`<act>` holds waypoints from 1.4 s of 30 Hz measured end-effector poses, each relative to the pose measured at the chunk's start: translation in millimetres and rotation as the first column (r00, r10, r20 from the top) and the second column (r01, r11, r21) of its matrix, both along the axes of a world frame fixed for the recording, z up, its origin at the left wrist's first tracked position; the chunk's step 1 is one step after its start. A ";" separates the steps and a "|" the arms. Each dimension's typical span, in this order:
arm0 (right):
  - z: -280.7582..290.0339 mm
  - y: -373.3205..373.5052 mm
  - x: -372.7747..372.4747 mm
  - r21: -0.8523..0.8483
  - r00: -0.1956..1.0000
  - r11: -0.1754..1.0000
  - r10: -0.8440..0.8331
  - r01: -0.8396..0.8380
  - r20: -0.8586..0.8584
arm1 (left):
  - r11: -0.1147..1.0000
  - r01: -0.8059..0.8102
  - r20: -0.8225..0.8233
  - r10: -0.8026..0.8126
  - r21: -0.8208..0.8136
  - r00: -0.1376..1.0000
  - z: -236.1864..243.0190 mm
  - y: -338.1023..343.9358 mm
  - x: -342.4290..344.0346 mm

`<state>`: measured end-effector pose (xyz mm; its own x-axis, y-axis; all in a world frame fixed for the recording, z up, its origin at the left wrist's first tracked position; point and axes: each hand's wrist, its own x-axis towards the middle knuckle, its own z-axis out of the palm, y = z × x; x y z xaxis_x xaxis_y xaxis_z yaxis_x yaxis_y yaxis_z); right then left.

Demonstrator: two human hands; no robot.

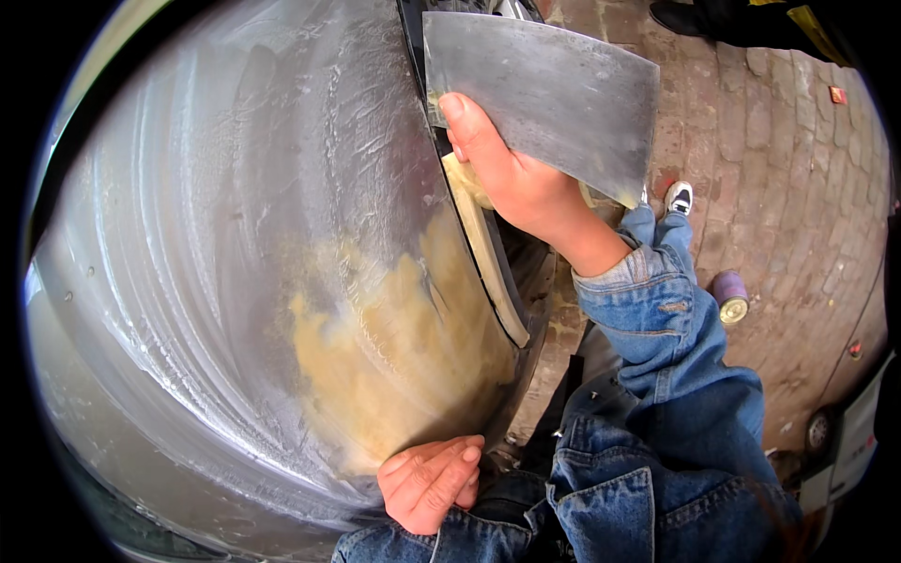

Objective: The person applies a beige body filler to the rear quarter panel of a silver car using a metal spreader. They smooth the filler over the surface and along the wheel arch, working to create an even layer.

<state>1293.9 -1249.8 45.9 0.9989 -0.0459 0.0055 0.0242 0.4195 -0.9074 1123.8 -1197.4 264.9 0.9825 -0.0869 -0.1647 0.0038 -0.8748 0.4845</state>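
A flat grey metal plate, with yellowish smears at its left edge and lower right corner, is in my right hand. The thumb presses on its face, and the other fingers are mostly hidden. Lower down, my left hand is closed, fingers curled together at the edge of a beige filler patch; whether anything is in it cannot be seen. The patch spreads over a large, curved grey car body panel with pale, dusty streaks. A cream-coloured strip runs along the panel's right edge, below my right hand.
Brick paving lies to the right. A purple can rests on it, and a small red scrap farther off. A black-and-white shoe shows beyond my right sleeve. Another vehicle is at the lower right.
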 end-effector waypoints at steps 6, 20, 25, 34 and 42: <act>6.1 -5.2 -6.9 -0.006 0.998 0.998 0.058 -0.058 -0.037 | 1.000 0.004 0.005 -0.004 -0.003 1.000 -1.0 2.3 -3.6; 3.4 0.8 -3.4 0.114 0.993 0.993 0.016 -0.002 -0.120 | 1.000 0.009 0.015 -0.009 -0.002 1.000 -5.2 -0.5 2.5; 7.4 -2.9 -2.3 -0.017 0.998 0.998 -0.061 0.061 -0.013 | 0.999 0.032 0.011 -0.032 0.016 0.999 -1.7 -2.7 2.7; 11.1 0.0 -10.6 -0.116 1.000 0.993 -0.019 0.020 0.007 | 0.999 0.020 0.006 -0.020 0.025 1.000 0.0 -3.3 1.1; 2.3 -9.7 -6.0 0.024 0.998 1.000 0.005 -0.003 -0.067 | 0.999 0.016 -0.025 -0.015 0.034 1.000 1.5 -4.7 1.8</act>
